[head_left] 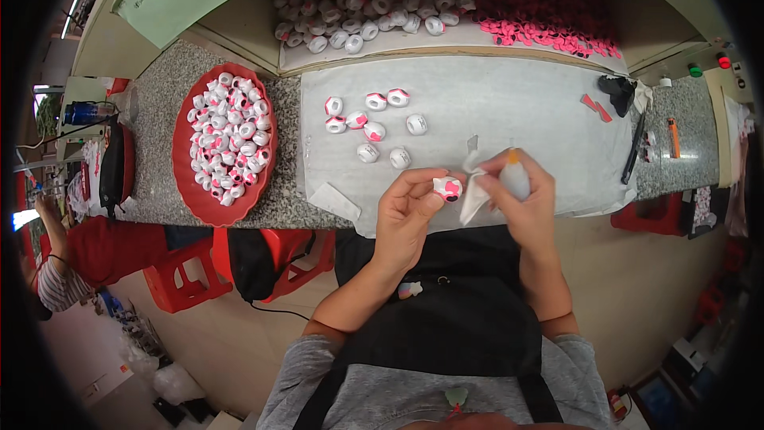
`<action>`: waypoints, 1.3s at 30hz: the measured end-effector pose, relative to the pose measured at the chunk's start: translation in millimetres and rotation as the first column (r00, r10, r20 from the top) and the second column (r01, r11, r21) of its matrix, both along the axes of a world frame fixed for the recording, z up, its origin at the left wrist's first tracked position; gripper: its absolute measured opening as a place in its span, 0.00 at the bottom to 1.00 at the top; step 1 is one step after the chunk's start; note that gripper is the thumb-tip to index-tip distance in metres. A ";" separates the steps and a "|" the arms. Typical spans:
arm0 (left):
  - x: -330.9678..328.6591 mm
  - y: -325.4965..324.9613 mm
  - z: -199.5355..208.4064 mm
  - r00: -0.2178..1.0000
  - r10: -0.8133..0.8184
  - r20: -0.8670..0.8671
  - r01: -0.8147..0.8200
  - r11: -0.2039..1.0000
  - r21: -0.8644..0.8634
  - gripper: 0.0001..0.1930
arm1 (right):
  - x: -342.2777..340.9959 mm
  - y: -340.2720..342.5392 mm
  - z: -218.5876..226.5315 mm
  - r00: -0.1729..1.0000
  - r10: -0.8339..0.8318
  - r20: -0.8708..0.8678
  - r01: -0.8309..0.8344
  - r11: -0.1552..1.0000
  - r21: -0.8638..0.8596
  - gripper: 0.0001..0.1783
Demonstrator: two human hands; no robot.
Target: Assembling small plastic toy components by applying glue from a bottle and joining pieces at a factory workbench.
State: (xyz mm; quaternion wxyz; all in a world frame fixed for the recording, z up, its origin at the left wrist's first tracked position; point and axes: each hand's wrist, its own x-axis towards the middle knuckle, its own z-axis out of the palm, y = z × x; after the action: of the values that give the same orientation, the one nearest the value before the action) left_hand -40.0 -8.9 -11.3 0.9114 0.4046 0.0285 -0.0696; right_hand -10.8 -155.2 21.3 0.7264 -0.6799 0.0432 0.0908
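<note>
My left hand [404, 219] pinches a small rounded white plastic piece [448, 189] with pink and black patches, above the front of the paper-covered worktop. Close beside it, my right hand [521, 211] is closed around a small translucent squeeze bottle [516, 181] with an orange tip. A crumpled white tissue [475, 201] hangs from the fingers of that same hand, between the two hands. Several similar white and pink pieces [374, 132] lie loose on the white paper sheet [525, 103], to the left of my hands and farther off.
A red scalloped tray [181, 151] heaped with similar pieces stands left. Behind, a shelf holds white pieces [370, 30] and pink parts [549, 36]. A folded tissue [335, 201], a black pen [633, 148] and an orange stick [674, 138] lie about. Another person's arm [54, 227] shows at far left.
</note>
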 end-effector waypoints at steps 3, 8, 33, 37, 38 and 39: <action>5.3 -1.1 6.0 0.999 -0.038 -0.001 0.038 0.999 -0.021 0.13 | 14.0 -28.7 -9.0 0.927 -0.026 0.373 0.181 0.904 -0.386 0.04; 6.1 -1.6 3.2 0.995 -0.095 -0.038 0.089 0.989 -0.121 0.13 | -1.0 -22.5 -7.1 0.934 -0.119 0.338 0.247 0.896 -0.368 0.02; 2.6 -3.7 1.6 0.999 0.035 0.035 -0.039 0.992 0.121 0.11 | -11.1 19.2 3.7 0.997 0.017 0.072 -0.016 1.000 -0.022 0.04; 2.4 -3.2 -1.3 1.000 0.006 0.001 -0.006 0.999 0.049 0.12 | -11.1 16.2 1.4 0.998 -0.008 0.066 0.004 0.998 0.056 0.04; 2.0 -3.0 -1.6 1.000 -0.016 -0.015 0.016 1.000 -0.005 0.13 | -12.1 14.3 2.0 0.998 -0.011 0.067 0.007 0.998 0.056 0.04; 1.7 -3.3 -2.0 1.000 -0.014 -0.014 0.014 1.000 -0.004 0.13 | -13.0 12.6 2.6 0.997 -0.009 0.078 0.006 1.000 0.029 0.05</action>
State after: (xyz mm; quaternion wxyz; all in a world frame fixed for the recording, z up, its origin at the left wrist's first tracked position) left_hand -38.3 -12.2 -13.3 0.9114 0.4027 0.0319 -0.0787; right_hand -23.8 -142.5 23.9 0.7377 -0.6721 0.0160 0.0621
